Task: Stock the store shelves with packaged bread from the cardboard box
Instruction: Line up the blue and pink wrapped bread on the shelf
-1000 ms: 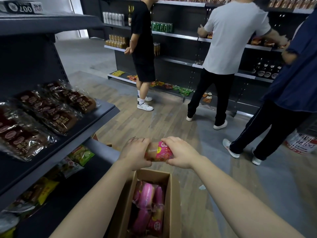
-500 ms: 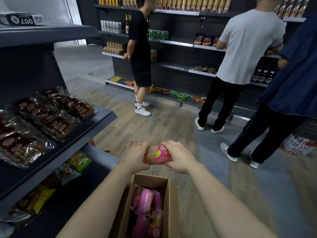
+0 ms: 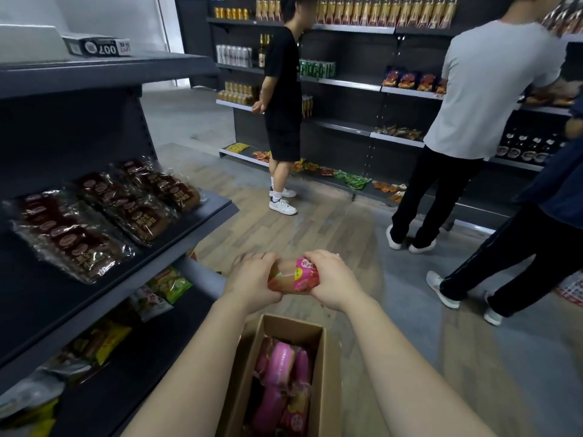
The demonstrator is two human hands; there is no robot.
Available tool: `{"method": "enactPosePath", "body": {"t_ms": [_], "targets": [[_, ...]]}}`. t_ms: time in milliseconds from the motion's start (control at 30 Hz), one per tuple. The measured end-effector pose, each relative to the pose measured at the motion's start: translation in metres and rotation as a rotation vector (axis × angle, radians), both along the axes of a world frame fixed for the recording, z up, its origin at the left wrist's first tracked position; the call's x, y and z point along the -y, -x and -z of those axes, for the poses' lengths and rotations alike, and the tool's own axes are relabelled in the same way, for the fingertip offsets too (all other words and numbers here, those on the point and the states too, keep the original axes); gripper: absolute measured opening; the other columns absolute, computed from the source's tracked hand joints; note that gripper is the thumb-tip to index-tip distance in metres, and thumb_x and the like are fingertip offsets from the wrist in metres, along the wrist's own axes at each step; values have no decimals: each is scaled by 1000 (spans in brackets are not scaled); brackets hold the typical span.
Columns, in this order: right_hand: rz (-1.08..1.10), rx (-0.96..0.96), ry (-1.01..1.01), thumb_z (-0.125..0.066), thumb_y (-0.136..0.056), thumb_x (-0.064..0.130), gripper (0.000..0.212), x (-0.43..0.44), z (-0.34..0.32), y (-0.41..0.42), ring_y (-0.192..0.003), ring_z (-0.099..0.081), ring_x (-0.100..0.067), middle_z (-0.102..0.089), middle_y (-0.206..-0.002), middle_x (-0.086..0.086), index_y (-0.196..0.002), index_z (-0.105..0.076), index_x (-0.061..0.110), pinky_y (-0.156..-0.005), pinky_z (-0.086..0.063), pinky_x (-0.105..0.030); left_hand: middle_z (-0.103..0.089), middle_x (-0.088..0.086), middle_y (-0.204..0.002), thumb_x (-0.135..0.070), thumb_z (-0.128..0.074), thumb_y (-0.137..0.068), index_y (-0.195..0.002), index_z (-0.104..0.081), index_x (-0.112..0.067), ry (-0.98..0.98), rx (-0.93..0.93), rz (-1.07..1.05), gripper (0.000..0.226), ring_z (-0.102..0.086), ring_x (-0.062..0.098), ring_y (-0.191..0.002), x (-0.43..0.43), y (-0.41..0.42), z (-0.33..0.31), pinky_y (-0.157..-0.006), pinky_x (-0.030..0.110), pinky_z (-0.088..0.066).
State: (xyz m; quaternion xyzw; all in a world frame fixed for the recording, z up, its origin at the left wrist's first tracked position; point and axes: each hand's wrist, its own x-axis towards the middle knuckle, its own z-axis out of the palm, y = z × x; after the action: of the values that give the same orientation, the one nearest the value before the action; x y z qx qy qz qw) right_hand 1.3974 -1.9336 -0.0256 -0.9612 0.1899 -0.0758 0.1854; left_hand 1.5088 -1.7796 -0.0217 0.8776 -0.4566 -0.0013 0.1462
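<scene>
1. Both hands sit in almost the same spot as a second ago, but the view now tips up, so more of the far shelves shows.
2. The left hand (image 3: 252,279) grips one end of the pink bread pack (image 3: 296,275), and the right hand (image 3: 334,279) grips the other end. The fingers (image 3: 318,257) curl round it and hold it snug.
3. The pack hangs in the air just above the open cardboard box (image 3: 328,389). More pink packs (image 3: 280,380) lie inside the box.
4. The middle shelf (image 3: 208,216) is off to the left. Dark bread packs (image 3: 135,209) already lie on it.
5. I think the pack is out of the box but not on a shelf yet, so the job is only partly done.
6. Next, the pack likely needs to swing left to a bare bit of shelf.
7. Bread is soft, so a hard squeeze could squash it.
</scene>
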Motion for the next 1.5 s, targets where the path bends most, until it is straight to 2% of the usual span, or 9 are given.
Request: {"method": "enactPosePath", "body": {"t_ms": [267,400,533,667,767,933,1200,1500], "targets": [[-88,47,-48,-69,-77,14,69,-20,2,16,-130,-40,-24,-48,-140,-2,-142,-44,17,-109,-31,-28,-56,-7,-124,-42,-76,-69,-131,-48,-26,59,3,-65,70,-48,16,-119,-38,25,-4,-103,31,-28],[-131,62,-65,-69,-76,15,74,-37,4,27,-135,-35,-23,-42,-144,-3,-144,-41,15,-111,-29,-28,-57,-8,-119,-45,-77,-68,-126,-51,-27,102,24,-144,66,-49,16,-116,-61,47,1,-102,33,-30],[-216,103,-81,-70,-71,15,74,-58,7,34,-134,-36,-25,-46,-140,-7,-141,-45,10,-113,-24,-28,-57,-6,-122,-41,-75,-68,-129,-52,-27,136,38,-249,67,-47,18,-121,-89,70,5,-107,37,-31],[-290,119,-135,-65,-67,24,75,-87,8,42,-131,-38,-25,-47,-137,-8,-138,-47,9,-110,-28,-30,-56,-8,-123,-48,-72,-68,-127,-52,-28,108,47,-349,66,-46,17,-121,-123,93,7,-102,34,-29],[-360,119,-145,-70,-70,17,74,-111,10,43,-131,-39,-25,-46,-138,-7,-139,-45,11,-111,-32,-33,-55,-9,-125,-46,-72,-67,-130,-50,-30,95,55,-428,69,-45,17,-124,-152,107,10,-104,35,-29],[-488,83,-142,-75,-74,16,79,-158,6,41,-134,-33,-20,-41,-142,-2,-144,-39,17,-113,-32,-40,-58,-6,-123,-43,-76,-66,-129,-52,-29,101,105,-556,69,-48,20,-121,-205,131,11,-105,36,-29],[-710,90,-123,-74,-74,13,80,-251,0,38,-136,-32,-19,-39,-144,0,-145,-38,19,-111,-32,-34,-58,-2,-124,-37,-71,-67,-132,-52,-26,58,123,-792,69,-47,23,-122,-299,169,5,-108,36,-26],[-968,106,-89,-77,-74,19,75,-391,-7,46,-134,-35,-20,-43,-141,-2,-141,-43,17,-108,-33,-30,-53,-3,-131,-34,-69,-68,-137,-46,-26,45,95,-1025,74,-41,22,-128,-426,229,-2,-110,35,-22]]}}
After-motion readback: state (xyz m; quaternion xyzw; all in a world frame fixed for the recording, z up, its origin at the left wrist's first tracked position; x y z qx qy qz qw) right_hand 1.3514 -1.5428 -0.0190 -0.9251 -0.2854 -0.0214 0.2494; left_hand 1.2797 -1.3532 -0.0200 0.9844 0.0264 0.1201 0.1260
